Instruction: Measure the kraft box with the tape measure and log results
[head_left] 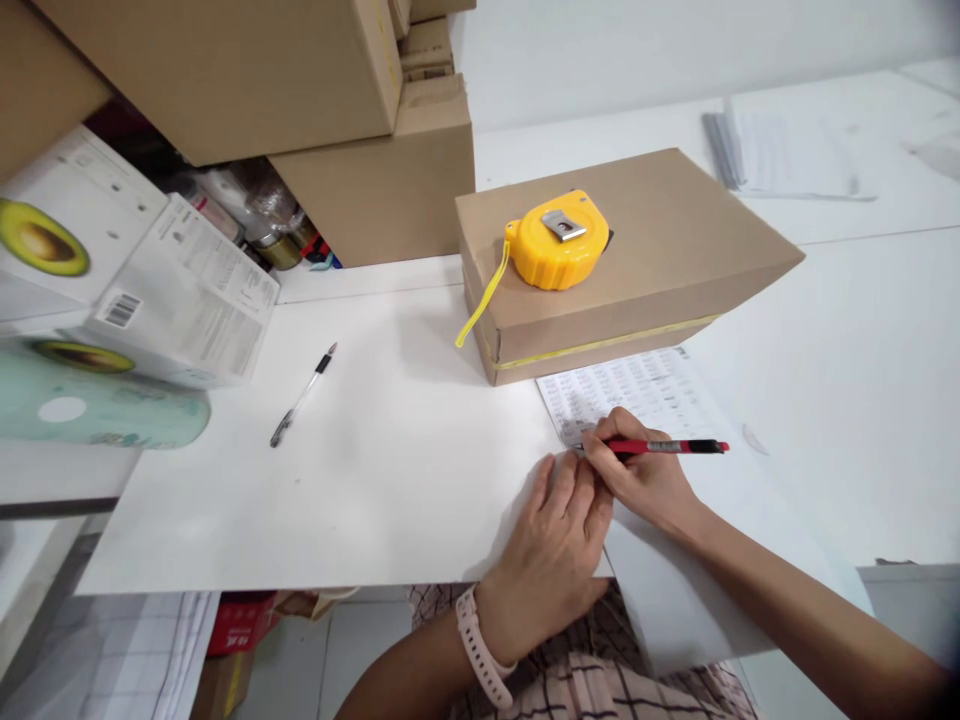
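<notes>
My right hand (649,485) pinches a red pen (667,446) with a black end, its tip on a printed sheet (637,390) with rows of small text. My left hand (555,530) lies flat with fingers stretched at the sheet's left edge, touching my right hand; it wears a pale pink wristband. The sheet's far edge meets a closed brown cardboard box (645,240), and its near part droops over the table edge. On the box rests a yellow tape measure (561,240) with a metal clip and a yellow strap.
A clear pen with black ends (304,395) lies on the white table (390,480). White boxes with avocado pictures (180,290) and a mint-green roll-shaped object (97,405) stand at the left. Large cardboard boxes (375,190) are stacked behind. A stack of papers (795,150) lies back right.
</notes>
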